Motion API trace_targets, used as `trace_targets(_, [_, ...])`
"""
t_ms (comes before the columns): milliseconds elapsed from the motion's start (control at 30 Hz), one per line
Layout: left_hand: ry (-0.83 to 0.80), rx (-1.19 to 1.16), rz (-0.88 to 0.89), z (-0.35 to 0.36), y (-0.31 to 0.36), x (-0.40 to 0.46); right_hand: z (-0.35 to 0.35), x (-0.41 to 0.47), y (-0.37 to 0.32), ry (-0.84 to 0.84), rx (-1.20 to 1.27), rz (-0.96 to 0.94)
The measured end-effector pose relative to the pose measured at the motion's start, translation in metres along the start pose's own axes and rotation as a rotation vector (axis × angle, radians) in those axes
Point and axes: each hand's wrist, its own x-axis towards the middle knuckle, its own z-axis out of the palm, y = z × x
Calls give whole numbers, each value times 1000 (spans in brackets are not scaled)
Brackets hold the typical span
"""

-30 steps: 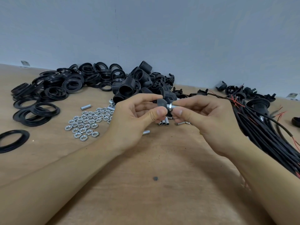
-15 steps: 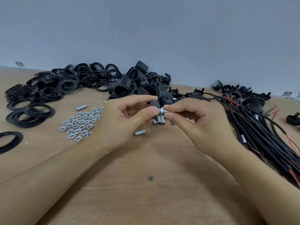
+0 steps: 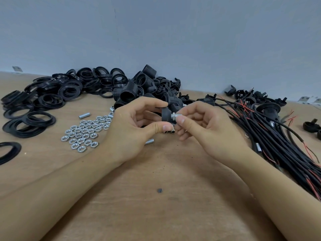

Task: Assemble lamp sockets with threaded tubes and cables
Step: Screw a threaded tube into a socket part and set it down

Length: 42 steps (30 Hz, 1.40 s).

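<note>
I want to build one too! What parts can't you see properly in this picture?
Head view only:
- Threaded tube: mostly hidden by the right hand fingers.
- Black socket cap: its inside faces away; the left hand covers part.
- Cable bundle: cut off at the right edge.
- Tube threads: too small to see.

Bare table (image 3: 165, 214) nearside; nuts (image 3: 85, 131) left, cables (image 3: 278, 136) right.

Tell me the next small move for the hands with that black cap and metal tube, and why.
Probably keep twisting the threaded tube into the black socket cap. The left hand holds the cap by its edge, the right hand pinches the tube, and a nut sits against the cap. How far the tube is seated cannot be told, so test with another short turn.
</note>
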Motion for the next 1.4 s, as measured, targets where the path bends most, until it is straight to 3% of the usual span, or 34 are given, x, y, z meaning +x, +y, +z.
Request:
trace_targets(167, [-22,-1,16,1,1,-1,2,-1,2,-30,-8,124])
trace_targets(333, [-8,6,9,-1,0,1,-2,-1,0,-32,-37,55])
trace_targets(767, [-49,40,21,2,1,-2,3,-2,-3,-12,-91,150])
trace_targets(967, [-54,33,18,-2,0,0,2,-4,-5,-98,-114,114])
trace_targets(1400, [-61,49,29,0,-3,0,0,-1,-2,-34,-89,122])
